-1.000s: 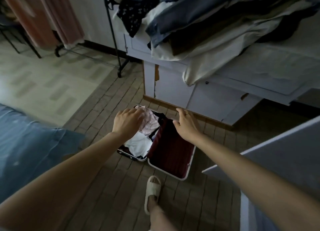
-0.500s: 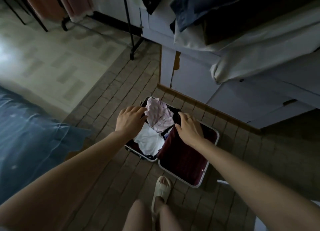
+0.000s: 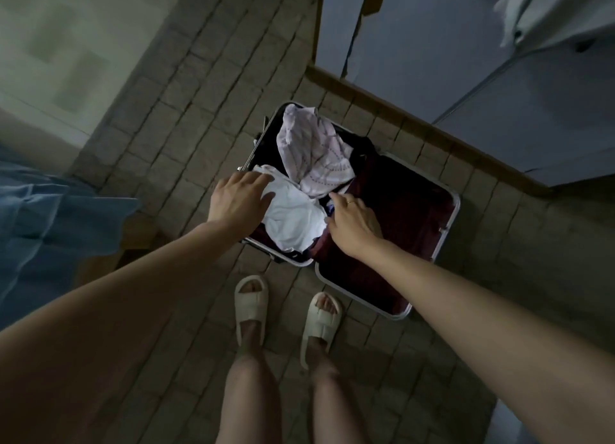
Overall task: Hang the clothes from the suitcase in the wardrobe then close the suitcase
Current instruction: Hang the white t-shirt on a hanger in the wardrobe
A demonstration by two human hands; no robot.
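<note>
An open suitcase (image 3: pixel 453 217) with dark red lining lies on the brick-patterned floor. Its left half holds a white garment (image 3: pixel 293 217) at the front and a pale pink striped garment (image 3: pixel 316 154) behind it. The right half shows only bare lining. My left hand (image 3: pixel 238 204) rests on the white garment's left corner with its fingers spread. My right hand (image 3: pixel 352 224) is at that garment's right edge, by the suitcase's middle hinge, with thumb and curled fingers pinching the cloth.
Pale blue cabinet doors (image 3: pixel 432 60) with a wooden plinth (image 3: pixel 416 110) stand right behind the suitcase. A white cloth (image 3: pixel 545 7) hangs at top right. A blue bedcover (image 3: pixel 50 224) lies at left. My feet in cream slippers (image 3: pixel 251 305) stand just before the suitcase.
The view has tilted down and come closer. My left hand has slid from the pink garment to the white one. My right hand has left the lid's edge for the white garment's right side.
</note>
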